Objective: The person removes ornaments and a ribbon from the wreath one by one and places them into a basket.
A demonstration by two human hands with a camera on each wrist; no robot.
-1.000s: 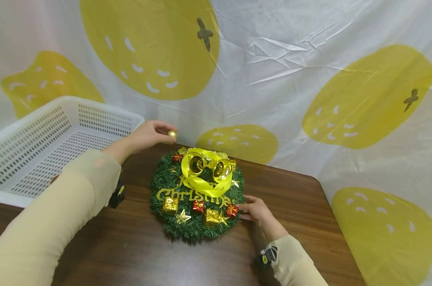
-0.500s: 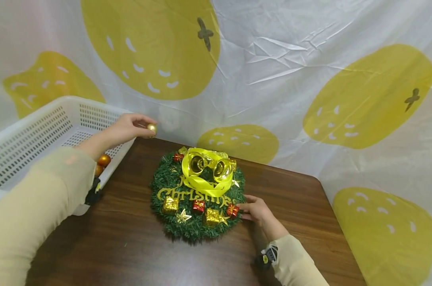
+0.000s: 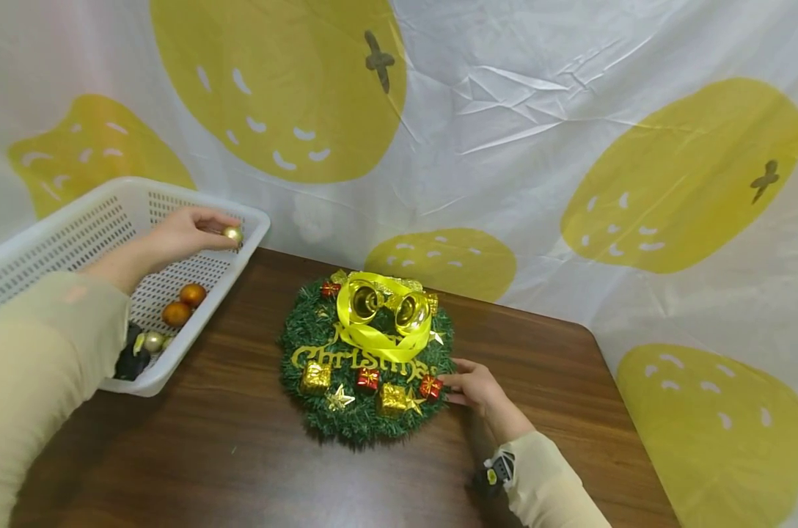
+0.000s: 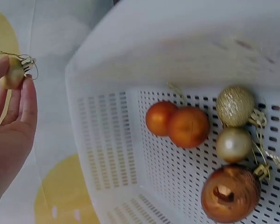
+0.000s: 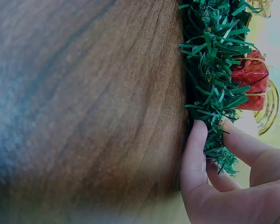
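Note:
A green Christmas wreath (image 3: pixel 366 352) with a yellow ribbon, gold bells and small gift boxes lies on the brown table (image 3: pixel 254 455). My right hand (image 3: pixel 473 387) holds its right edge, fingers pinching the green needles (image 5: pixel 214 140) beside a red gift box (image 5: pixel 252 79). My left hand (image 3: pixel 188 233) pinches a small gold bauble (image 3: pixel 232 234) over the white basket (image 3: pixel 62 242). The left wrist view shows that gold bauble (image 4: pixel 13 71) between my fingertips above the basket's corner (image 4: pixel 107 154).
Inside the basket lie two orange baubles (image 4: pixel 177 123), two pale gold ones (image 4: pixel 233 126) and a copper one (image 4: pixel 229 193). A white cloth with yellow fruit shapes (image 3: pixel 504 147) hangs behind the table. The table's right edge (image 3: pixel 630 440) runs close to my right arm.
My left hand has carried the gold bauble leftwards from above the wreath's top to over the basket. The right hand has stayed on the wreath's edge.

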